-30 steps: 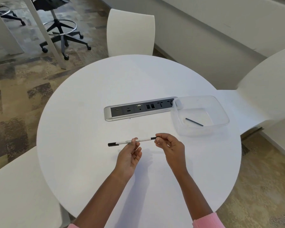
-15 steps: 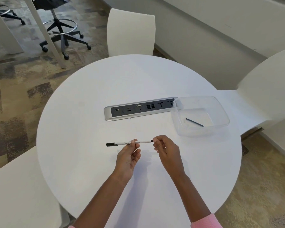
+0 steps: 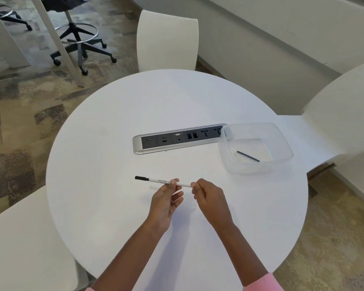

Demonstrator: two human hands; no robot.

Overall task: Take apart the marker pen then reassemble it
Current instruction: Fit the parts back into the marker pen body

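Pinching the marker pen [image 3: 163, 181] above the table [image 3: 118, 206], the left hand [image 3: 166, 201] grips the white barrel mid-length while the right hand [image 3: 208, 196] closes on its right end. Slim, light, stiff and smooth, it probably wants firm fingertip holds near each end. Beyond, a dark thin rod [image 3: 248, 156] lies in the clear container [image 3: 282, 141].

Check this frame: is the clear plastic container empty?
No, a thin dark stick lies on the bottom of the clear container, to the right of both hands.
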